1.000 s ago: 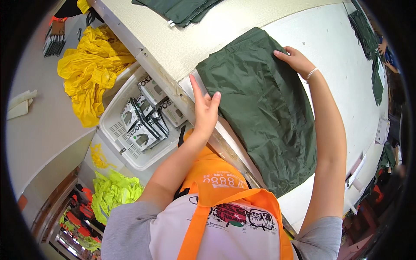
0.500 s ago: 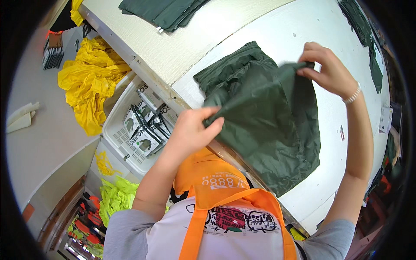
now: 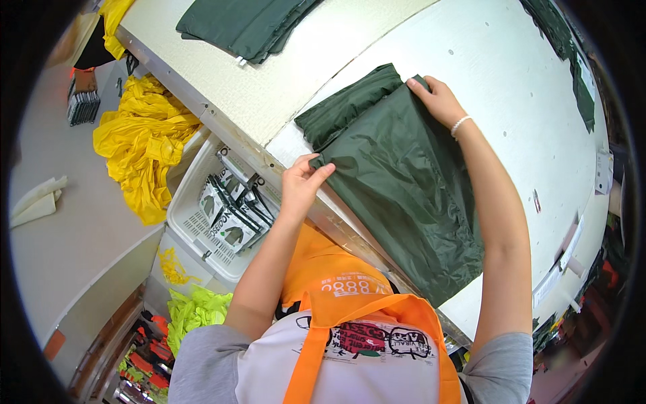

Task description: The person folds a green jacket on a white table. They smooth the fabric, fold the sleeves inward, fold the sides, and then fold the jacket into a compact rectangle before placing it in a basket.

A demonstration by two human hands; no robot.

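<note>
A dark green, thin, shiny garment (image 3: 404, 182) lies partly folded on the white table, its lower end reaching the near edge. Its far part forms a flat folded band (image 3: 350, 104). My left hand (image 3: 306, 182) pinches the left corner of the upper layer, next to the table edge. With fingers and thumb closed on the right corner, my right hand (image 3: 436, 101) holds the same layer at the far side. Between the two hands the cloth edge runs fairly straight along the folded band.
More dark green folded garments (image 3: 245, 30) lie at the far left of the table (image 3: 498, 40). Left of the table edge stand a white basket (image 3: 176, 214) of packaged goods and a heap of yellow cloth (image 3: 138, 141). A small red-and-white item (image 3: 536, 200) lies at right.
My right hand has moved left and toward the band, bringing the lifted layer down flat. My left hand has shifted slightly left and up. The cloth between them is straighter.
</note>
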